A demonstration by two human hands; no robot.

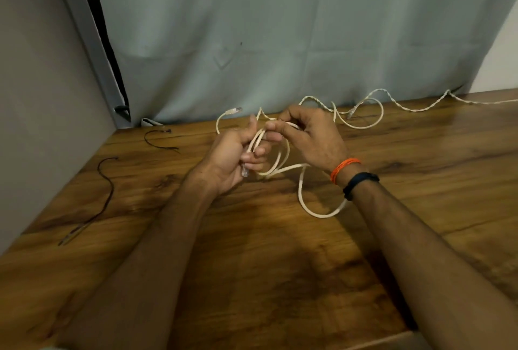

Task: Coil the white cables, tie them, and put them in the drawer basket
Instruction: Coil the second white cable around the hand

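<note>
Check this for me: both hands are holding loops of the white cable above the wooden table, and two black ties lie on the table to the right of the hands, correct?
Not quite. The head view shows the two black ties lying left of the hands, not right. The rest holds: left hand and right hand hold white cable loops above the wooden table.

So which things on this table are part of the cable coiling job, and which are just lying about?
Part of the job:
white cable, gripped in loops by the left hand and right hand
twisted white cable along the table's back edge
two black ties, likely for tying

Lying about:
grey curtain
</note>
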